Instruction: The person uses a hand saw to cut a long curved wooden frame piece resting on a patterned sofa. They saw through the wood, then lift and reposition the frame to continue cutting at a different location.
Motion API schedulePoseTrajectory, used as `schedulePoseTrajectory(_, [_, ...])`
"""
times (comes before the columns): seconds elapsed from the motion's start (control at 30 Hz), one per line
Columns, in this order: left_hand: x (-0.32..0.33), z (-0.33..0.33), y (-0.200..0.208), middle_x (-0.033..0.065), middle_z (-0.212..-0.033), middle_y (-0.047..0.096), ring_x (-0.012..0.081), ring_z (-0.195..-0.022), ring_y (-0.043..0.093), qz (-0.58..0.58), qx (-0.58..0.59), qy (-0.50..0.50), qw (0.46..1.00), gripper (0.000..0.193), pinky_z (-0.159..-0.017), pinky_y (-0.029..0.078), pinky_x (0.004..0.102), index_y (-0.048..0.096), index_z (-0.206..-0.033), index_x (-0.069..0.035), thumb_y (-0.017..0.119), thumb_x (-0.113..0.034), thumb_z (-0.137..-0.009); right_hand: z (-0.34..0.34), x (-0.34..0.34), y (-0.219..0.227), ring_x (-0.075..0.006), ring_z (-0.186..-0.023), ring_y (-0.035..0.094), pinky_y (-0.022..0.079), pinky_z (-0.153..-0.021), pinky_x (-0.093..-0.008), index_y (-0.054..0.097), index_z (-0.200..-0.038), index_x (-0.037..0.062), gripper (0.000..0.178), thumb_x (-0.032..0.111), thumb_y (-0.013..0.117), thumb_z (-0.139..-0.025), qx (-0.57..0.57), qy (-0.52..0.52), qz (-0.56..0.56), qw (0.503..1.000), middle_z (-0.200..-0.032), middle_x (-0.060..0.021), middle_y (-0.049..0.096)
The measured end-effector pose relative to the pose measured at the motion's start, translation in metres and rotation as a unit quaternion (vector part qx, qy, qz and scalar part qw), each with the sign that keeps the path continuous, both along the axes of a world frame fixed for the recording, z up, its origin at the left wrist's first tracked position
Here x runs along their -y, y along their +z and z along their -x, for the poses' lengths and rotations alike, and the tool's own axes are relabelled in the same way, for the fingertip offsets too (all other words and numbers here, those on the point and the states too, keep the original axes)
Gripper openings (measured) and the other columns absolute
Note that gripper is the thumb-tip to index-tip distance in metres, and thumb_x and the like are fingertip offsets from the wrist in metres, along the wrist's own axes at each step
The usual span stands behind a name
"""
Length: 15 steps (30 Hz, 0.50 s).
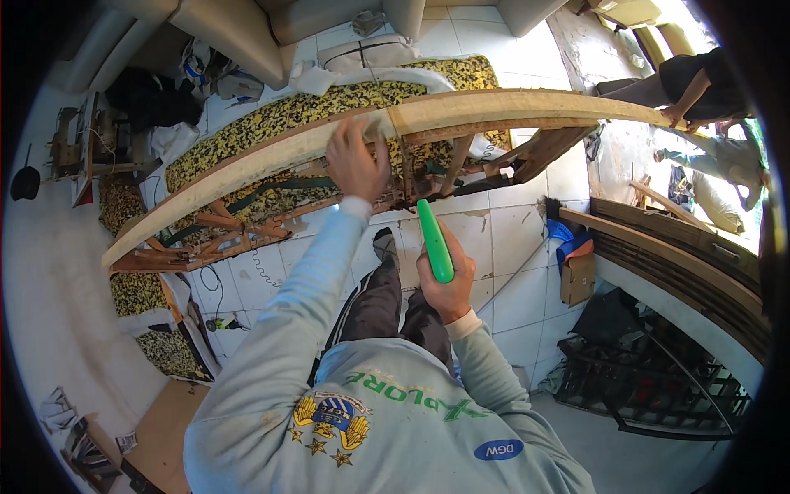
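A long pale wooden rail [271,161] spans the view from left to right, the upper edge of a bare wooden furniture frame [234,222]. My left hand [358,165] is at the rail near its middle; its fingers are smeared by motion, so I cannot see whether they hold anything. Closer to my body, my right hand [449,284] is closed round a smooth, bright green tool handle [436,245], apart from the rail. The working end of that tool does not show. At the rail's far right end another person's hand [678,112] touches the wood.
Yellow and black patterned cushioning [304,115] lies behind the frame on the white tiled floor [520,226]. Beige sofas [234,33] line the back. To the right are stacked wooden planks [671,263], a cardboard box [578,280] and a black metal frame [650,379].
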<state>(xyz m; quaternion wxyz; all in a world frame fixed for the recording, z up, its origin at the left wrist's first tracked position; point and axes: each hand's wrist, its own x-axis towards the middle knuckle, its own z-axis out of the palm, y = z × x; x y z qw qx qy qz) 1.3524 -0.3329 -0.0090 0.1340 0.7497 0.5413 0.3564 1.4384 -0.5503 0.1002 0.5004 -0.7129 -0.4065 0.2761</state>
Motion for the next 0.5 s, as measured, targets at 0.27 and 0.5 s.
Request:
schedulePoseTrajectory(0.27, [-0.066,-0.019,-0.022,0.0182,-0.133,0.070,0.0368,-0.132,0.059,0.164,-0.302,-0.037,0.938,0.058,-0.120,0.026,0.0622,0.070,-0.134,-0.010,0.042,-0.053,-0.108,0.008,-0.001,0.005,-0.0121,-0.083,0.074,0.058,-0.079,-0.0283,0.066,-0.146,0.0018,0.061,-0.006,0.069,-0.085,-0.008,-0.015,0.002,1.000,-0.096,-0.0105,0.078])
schedulePoseTrajectory(0.5, [-0.068,-0.025,-0.009,0.0161,-0.129,0.072,0.0342,-0.128,0.061,0.190,-0.309,-0.035,0.931,0.054,-0.116,0.028,0.0564,0.071,-0.128,-0.010,0.044,-0.052,-0.108,0.004,0.005,0.008,-0.0118,-0.080,0.074,0.059,-0.077,-0.0282,0.067,-0.146,0.0024,0.062,-0.005,0.068,-0.084,-0.039,-0.013,0.001,0.999,-0.095,-0.0108,0.078])
